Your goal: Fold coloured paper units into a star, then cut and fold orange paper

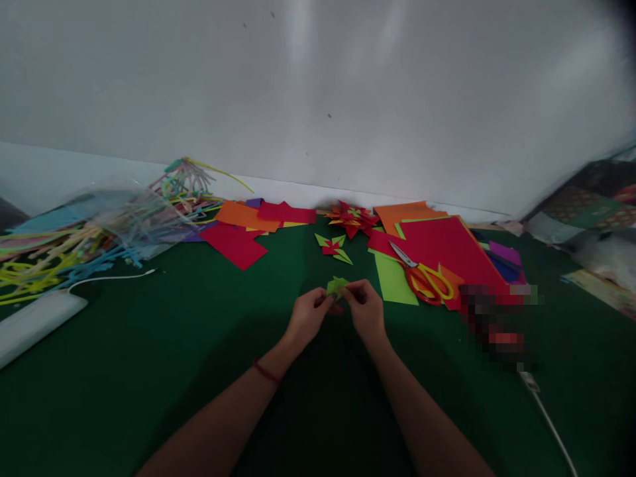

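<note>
A small folded piece of light green paper (336,286) is pinched between my two hands, above the middle of the table. My left hand (309,314) grips its left side with thumb and fingers closed. On the other side, my right hand (366,309) pinches the paper's right edge. Fingertips cover part of its lower edge. Just beyond lies a green paper star with a red centre (332,248). Farther back sits a layered red paper flower (352,217) with green at its middle.
Scissors (422,275) with orange and yellow handles lie at right on red paper sheets (437,242) and a green sheet (395,278). Red paper (236,245) and pipe cleaners (99,255) are at left, near a white device (42,321). A wall (318,99) borders the green table (149,331).
</note>
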`<state>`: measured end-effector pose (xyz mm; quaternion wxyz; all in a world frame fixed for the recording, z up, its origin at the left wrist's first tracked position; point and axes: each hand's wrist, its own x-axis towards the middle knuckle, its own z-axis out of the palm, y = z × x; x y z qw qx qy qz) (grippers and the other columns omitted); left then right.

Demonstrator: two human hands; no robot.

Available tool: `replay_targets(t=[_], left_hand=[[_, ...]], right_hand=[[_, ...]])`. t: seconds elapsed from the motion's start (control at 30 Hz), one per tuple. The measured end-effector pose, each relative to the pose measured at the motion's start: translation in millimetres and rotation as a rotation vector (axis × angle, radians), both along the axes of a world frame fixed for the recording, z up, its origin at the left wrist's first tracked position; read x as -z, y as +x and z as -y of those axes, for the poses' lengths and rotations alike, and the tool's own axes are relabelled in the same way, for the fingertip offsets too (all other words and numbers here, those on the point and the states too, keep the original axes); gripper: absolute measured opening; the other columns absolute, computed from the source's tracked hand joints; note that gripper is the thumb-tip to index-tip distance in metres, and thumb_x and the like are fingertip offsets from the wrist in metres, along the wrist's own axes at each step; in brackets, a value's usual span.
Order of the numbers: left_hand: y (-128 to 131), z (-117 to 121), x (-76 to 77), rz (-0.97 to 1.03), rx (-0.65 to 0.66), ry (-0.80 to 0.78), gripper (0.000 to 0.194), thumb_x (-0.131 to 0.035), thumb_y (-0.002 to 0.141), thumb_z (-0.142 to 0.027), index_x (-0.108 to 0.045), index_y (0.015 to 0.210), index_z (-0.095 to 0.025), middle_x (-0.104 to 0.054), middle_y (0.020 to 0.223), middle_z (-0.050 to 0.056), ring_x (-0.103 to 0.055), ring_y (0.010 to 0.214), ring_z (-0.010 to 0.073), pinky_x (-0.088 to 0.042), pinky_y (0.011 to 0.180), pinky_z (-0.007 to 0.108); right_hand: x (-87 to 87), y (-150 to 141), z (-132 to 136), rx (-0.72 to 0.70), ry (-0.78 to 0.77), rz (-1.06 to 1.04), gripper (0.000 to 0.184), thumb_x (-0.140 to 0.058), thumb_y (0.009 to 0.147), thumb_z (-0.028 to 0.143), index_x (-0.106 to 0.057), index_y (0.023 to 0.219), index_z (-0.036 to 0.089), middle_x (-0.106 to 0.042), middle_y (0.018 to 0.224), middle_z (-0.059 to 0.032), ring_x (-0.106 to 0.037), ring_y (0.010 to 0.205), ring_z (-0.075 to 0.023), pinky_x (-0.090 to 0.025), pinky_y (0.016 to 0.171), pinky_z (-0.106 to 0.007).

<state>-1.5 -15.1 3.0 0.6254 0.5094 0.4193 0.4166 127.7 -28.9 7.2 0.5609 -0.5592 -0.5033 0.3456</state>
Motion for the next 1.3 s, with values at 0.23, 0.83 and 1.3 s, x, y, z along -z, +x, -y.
replay_targets(t=[0.23,0.83,1.3], left_hand=[[-2,2,-6.9,-0.095,-0.066,0.131,0.016,-0.052,0.08,-0.03,-0.055,0.071,-0.017,-0.067,0.068,0.001,-0.066,0.069,0.0171,-0.049,0.067,0.028],[5,2,0.6,0.154,0.079,-0.091,0.035,-0.046,0.081,-0.047,-0.055,0.076,-0.014,-0.062,0.058,0.002,-0.063,0.057,0.0179,-0.05,0.063,0.033],[9,5,-3.1,0.082,0.051,-0.096,0.03,-0.05,0.08,-0.041,-0.057,0.071,-0.013,-0.064,0.058,0.003,-0.064,0.057,0.0172,-0.051,0.062,0.031]], right_hand=[[-3.8,1,2,-0.095,-0.114,-0.04,0.022,-0.055,0.077,0.042,-0.057,0.08,0.02,-0.06,0.076,-0.0018,-0.057,0.07,-0.0175,-0.047,0.063,-0.03],[-3.8,0,4,0.034,0.017,0.158,0.029,-0.052,0.079,0.042,-0.052,0.061,0.02,-0.051,0.055,0.0029,-0.047,0.052,-0.0132,-0.037,0.051,-0.025],[-5.0,1,3,0.078,-0.016,0.103,0.033,-0.052,0.078,0.046,-0.05,0.058,0.02,-0.048,0.051,0.0043,-0.045,0.049,-0.0116,-0.035,0.049,-0.024]])
